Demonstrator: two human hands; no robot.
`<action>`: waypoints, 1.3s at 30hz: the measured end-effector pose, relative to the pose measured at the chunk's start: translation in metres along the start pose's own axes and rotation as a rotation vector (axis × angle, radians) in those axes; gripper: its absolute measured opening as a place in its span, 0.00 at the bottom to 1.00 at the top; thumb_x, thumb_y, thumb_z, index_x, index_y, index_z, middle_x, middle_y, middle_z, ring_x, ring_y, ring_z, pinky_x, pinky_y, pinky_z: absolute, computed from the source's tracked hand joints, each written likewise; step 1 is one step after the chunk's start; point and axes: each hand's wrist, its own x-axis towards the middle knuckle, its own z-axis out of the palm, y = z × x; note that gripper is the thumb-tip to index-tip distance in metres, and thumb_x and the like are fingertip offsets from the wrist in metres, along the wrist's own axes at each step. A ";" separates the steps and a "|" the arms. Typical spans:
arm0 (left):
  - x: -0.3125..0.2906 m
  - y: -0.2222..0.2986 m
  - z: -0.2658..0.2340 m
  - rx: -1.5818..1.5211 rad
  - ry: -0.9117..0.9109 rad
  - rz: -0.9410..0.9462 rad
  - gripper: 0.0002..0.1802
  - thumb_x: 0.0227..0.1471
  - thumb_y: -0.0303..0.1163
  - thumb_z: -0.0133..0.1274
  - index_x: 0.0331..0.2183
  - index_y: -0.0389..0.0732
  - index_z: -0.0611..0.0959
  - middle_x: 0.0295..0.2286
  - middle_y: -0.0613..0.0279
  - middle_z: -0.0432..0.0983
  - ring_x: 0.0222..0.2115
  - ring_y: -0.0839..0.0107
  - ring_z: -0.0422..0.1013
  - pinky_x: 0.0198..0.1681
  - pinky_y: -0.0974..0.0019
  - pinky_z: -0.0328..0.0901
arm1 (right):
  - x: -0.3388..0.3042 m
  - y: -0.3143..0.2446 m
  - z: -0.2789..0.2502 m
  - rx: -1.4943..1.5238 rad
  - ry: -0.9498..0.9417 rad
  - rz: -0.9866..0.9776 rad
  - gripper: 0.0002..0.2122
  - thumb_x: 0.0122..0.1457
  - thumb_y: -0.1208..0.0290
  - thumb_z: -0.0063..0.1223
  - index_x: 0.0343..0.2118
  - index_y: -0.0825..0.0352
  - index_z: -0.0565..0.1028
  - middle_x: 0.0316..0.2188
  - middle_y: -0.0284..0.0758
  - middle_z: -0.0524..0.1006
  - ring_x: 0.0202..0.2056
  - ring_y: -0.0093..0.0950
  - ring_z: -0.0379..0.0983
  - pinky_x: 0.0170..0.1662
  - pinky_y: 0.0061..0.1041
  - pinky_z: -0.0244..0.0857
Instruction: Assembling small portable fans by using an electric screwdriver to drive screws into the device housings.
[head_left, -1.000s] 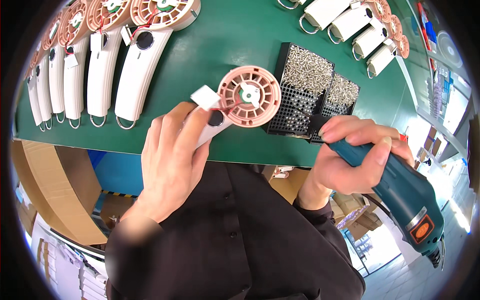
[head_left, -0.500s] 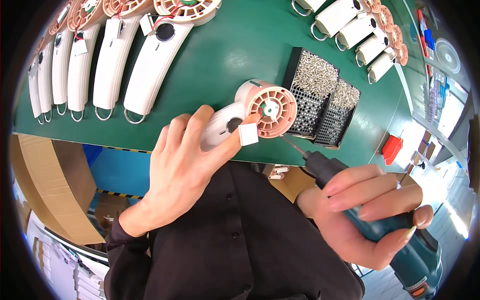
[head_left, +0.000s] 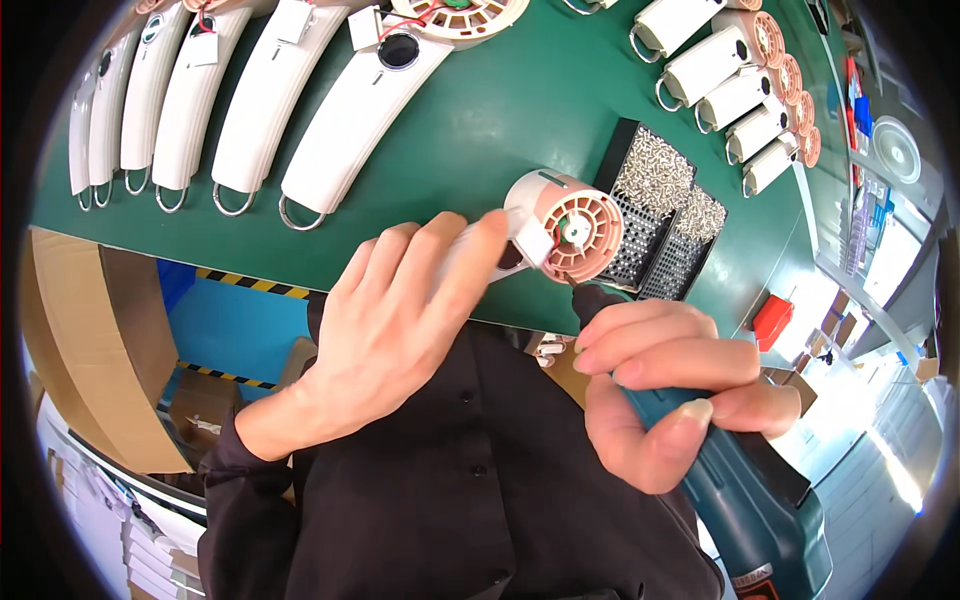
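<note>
My left hand (head_left: 400, 310) is closed round the white handle of a handheld fan, whose pink round head (head_left: 584, 238) faces up with its slotted ring and white hub showing. Beside the hub, near my left fingertips, sits a small white square piece (head_left: 533, 238). In my right hand (head_left: 665, 385) is a dark teal electric screwdriver (head_left: 745, 510), held tilted. Its tip meets the lower rim of the fan head; whether a screw sits there is too small to tell. My left hand covers much of the handle.
Two black perforated trays (head_left: 628, 264) with heaped small screws stand just right of the fan head. Several similar fans (head_left: 360, 135) lie along the green table (head_left: 500, 120) at left, more fans (head_left: 705, 65) at far right. A red bin (head_left: 772, 322) is at right, a cardboard box (head_left: 105, 350) at lower left.
The screwdriver has moved left and up, its tip now at the fan head's rim. In the view, the fan and most table items sit further right; the white square piece has shifted toward the hub.
</note>
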 end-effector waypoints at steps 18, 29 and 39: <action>0.010 0.004 -0.004 0.182 -0.073 0.118 0.35 0.38 0.24 0.55 0.51 0.62 0.75 0.37 0.61 0.66 0.29 0.67 0.63 0.31 0.68 0.62 | -0.007 0.004 -0.048 0.033 0.415 0.071 0.13 0.61 0.72 0.41 0.45 0.66 0.55 0.19 0.44 0.67 0.12 0.35 0.66 0.16 0.35 0.67; 0.011 0.007 -0.005 0.160 -0.105 0.087 0.35 0.36 0.23 0.56 0.50 0.61 0.77 0.38 0.60 0.66 0.30 0.65 0.64 0.32 0.67 0.64 | -0.010 0.011 -0.048 -0.122 0.262 0.089 0.07 0.58 0.73 0.39 0.39 0.63 0.60 0.18 0.39 0.65 0.08 0.31 0.60 0.09 0.31 0.60; 0.011 0.006 -0.004 0.149 -0.093 0.100 0.35 0.36 0.24 0.56 0.50 0.60 0.76 0.37 0.60 0.66 0.29 0.66 0.64 0.31 0.67 0.64 | -0.014 0.013 -0.049 -0.135 0.334 0.081 0.08 0.59 0.70 0.38 0.40 0.63 0.61 0.18 0.38 0.64 0.08 0.30 0.61 0.10 0.30 0.60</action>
